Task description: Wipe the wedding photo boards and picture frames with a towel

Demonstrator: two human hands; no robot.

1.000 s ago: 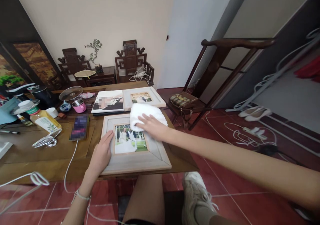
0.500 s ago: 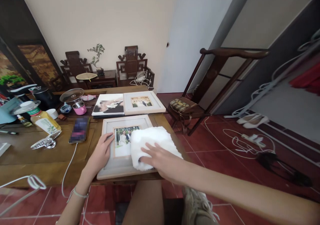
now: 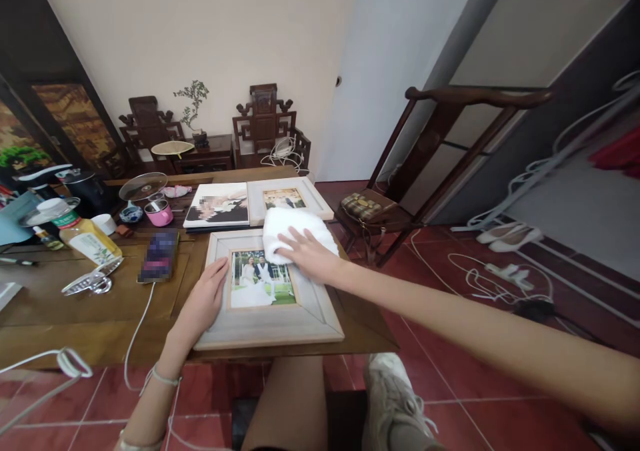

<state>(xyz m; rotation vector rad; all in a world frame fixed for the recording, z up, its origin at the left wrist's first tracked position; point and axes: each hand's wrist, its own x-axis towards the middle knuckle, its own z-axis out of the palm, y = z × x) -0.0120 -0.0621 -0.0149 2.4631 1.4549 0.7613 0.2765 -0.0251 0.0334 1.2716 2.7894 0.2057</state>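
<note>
A pale wooden picture frame (image 3: 270, 327) lies face up at the table's front edge, with a photo of a couple in wedding clothes. Its left border is held by my left hand (image 3: 203, 301), fingers resting over the edge. My right hand (image 3: 313, 257) has hold of a fluffy white cloth (image 3: 295, 221), with its fingers spread over the top. The cloth covers the far right corner of this frame and overlaps the near border of a second frame (image 3: 317, 201) behind it. A white-edged photo panel (image 3: 217, 204) lies left of that second frame.
On the left of the table are a phone (image 3: 159, 256) on a white cable, a clear hair claw (image 3: 93, 281), a bottle of yellow liquid (image 3: 85, 234) and a pink mug (image 3: 159, 213). A wooden chair (image 3: 430, 131) with a bag (image 3: 365, 207) stands right.
My right hand has moved the cloth away from me, from the frame's right side up to its far corner, uncovering the photo. My left hand stays on the left border.
</note>
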